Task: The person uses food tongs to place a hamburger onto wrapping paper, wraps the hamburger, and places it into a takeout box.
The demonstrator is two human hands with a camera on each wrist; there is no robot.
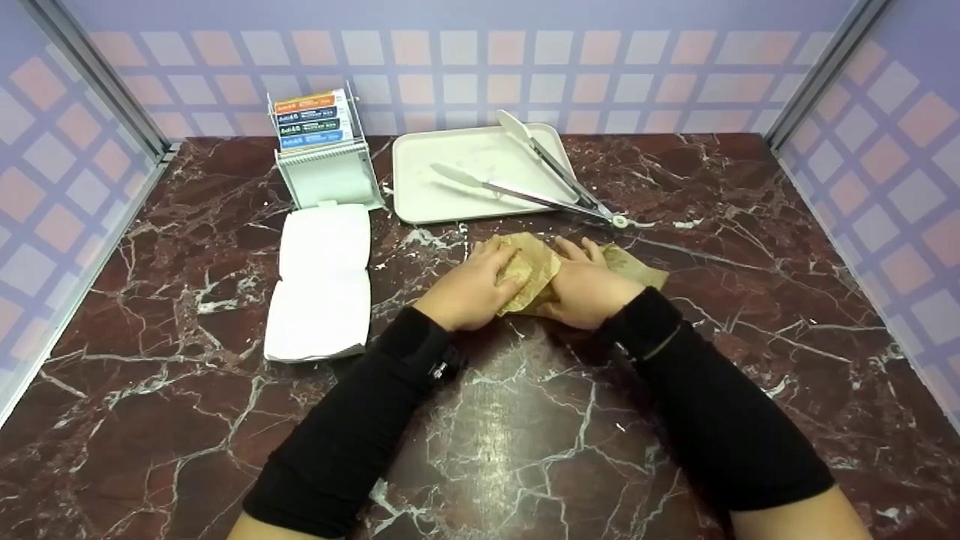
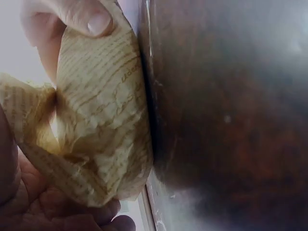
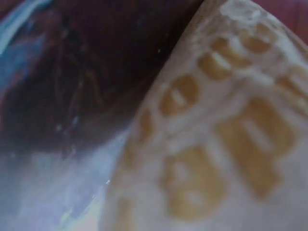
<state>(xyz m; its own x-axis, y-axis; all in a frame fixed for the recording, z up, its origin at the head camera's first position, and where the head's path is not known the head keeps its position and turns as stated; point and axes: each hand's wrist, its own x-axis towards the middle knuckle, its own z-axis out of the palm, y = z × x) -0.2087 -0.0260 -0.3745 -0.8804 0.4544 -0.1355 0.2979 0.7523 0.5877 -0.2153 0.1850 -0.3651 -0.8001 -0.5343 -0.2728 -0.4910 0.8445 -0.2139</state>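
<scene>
A piece of brown printed food wrapping paper (image 1: 529,274) lies folded and crumpled on the table between both hands. What it may enclose is hidden. My left hand (image 1: 472,289) holds the paper's left end, fingers at the far side and thumb nearer. My right hand (image 1: 589,289) grips the middle, and a flap of paper sticks out past it on the right. In the left wrist view the wrapping paper (image 2: 103,101) shows a creased, partly gaping end, with a thumb (image 2: 89,17) pressed on its top. Printed paper (image 3: 216,144) fills much of the right wrist view, blurred.
Behind the hands stands a cream tray (image 1: 420,202) with metal tongs (image 1: 525,196) lying spread across it. On the left are a stack of white paper (image 1: 322,285) and a wire rack (image 1: 326,176) of small coloured boxes (image 1: 311,120). Patterned walls (image 1: 480,52) enclose the marbled table (image 1: 187,420).
</scene>
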